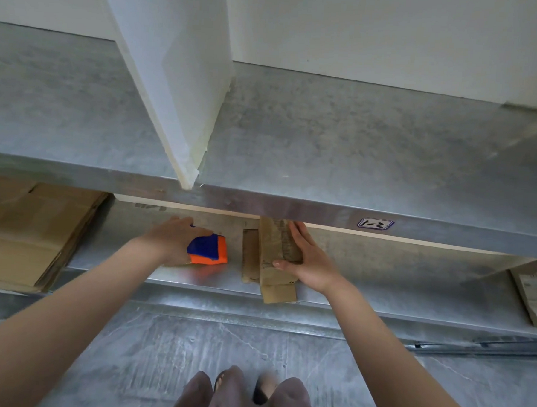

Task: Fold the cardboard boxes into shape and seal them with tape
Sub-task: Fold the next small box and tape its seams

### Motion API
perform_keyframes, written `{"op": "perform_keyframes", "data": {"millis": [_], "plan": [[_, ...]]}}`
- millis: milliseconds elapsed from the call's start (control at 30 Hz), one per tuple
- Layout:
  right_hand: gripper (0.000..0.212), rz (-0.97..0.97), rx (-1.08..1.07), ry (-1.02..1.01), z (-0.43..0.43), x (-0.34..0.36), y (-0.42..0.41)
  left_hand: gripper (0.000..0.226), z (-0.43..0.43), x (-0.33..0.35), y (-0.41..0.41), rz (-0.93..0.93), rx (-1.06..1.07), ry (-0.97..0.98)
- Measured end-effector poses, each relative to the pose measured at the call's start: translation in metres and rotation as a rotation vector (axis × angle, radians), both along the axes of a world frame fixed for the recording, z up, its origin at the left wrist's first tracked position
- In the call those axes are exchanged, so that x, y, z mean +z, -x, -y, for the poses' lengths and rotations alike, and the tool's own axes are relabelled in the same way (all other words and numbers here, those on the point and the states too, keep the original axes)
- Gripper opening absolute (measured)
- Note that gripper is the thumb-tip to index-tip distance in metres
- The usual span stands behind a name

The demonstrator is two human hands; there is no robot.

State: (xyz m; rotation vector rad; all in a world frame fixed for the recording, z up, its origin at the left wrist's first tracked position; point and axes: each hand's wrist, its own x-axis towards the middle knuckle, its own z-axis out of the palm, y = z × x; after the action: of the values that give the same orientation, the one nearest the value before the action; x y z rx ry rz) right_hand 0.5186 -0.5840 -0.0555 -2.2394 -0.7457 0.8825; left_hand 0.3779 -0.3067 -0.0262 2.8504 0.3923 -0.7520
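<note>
Hands reach into the lower shelf (382,271). The left hand (173,238) curls its fingers (197,230) over a blue-and-orange tape dispenser (208,250) lying mid-shelf. The right hand (304,258) pinches a small cardboard box (277,250) between thumb and pressed-together fingers; the box overhangs the shelf's front edge. Flattened cardboard (26,237) is stacked at the left end.

box (278,250) top behind shelf (292,208), feet (264,387) blurred

Soft, even light is falling on the upper shelf (327,128); the lower shelf (382,271) is lying in shadow. Wide-angle distortion is bending the edges; the feet (264,386) are showing blurred.
</note>
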Motion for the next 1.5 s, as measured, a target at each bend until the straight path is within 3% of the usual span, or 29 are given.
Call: {"op": "perform_keyframes", "data": {"millis": [433, 567, 700, 867, 1033, 1200, 1333, 1400, 1500], "plan": [[0.099, -0.001, -0.037, -0.027, -0.003, 0.003, 0.007, 0.071, -0.018, -0.008, 0.010, -0.010, 0.022, -0.074], [0.094, 0.020, -0.103, -0.103, -0.002, 0.001, 0.018, 0.084, 0.001, -0.002, 0.008, -0.057, 0.074, -0.127], [0.084, 0.125, -0.098, -0.091, 0.003, 0.001, 0.025, 0.083, 0.033, 0.004, 0.000, 0.111, 0.001, -0.036], [0.076, 0.090, -0.101, -0.050, 0.009, -0.003, 0.028, 0.071, 0.067, 0.005, -0.017, 0.252, -0.070, -0.014], [0.079, 0.094, -0.121, -0.106, 0.006, -0.006, 0.028, 0.074, 0.080, -0.006, -0.018, 0.326, -0.043, 0.366], [0.071, 0.057, -0.096, -0.158, 0.015, -0.011, 0.022, 0.071, 0.095, -0.017, -0.020, 0.338, -0.114, 0.222], [0.067, 0.173, 0.032, -0.058, 0.026, -0.010, 0.011, 0.072, 0.102, -0.023, -0.010, 0.462, -0.172, 0.138], [0.062, 0.222, 0.029, -0.056, 0.030, -0.012, 0.010, 0.062, 0.095, -0.019, -0.018, 0.485, -0.148, 0.235], [0.051, 0.334, -0.062, -0.069, 0.030, -0.012, 0.021, 0.025, 0.085, -0.006, -0.037, 0.342, -0.093, 0.465]]}}
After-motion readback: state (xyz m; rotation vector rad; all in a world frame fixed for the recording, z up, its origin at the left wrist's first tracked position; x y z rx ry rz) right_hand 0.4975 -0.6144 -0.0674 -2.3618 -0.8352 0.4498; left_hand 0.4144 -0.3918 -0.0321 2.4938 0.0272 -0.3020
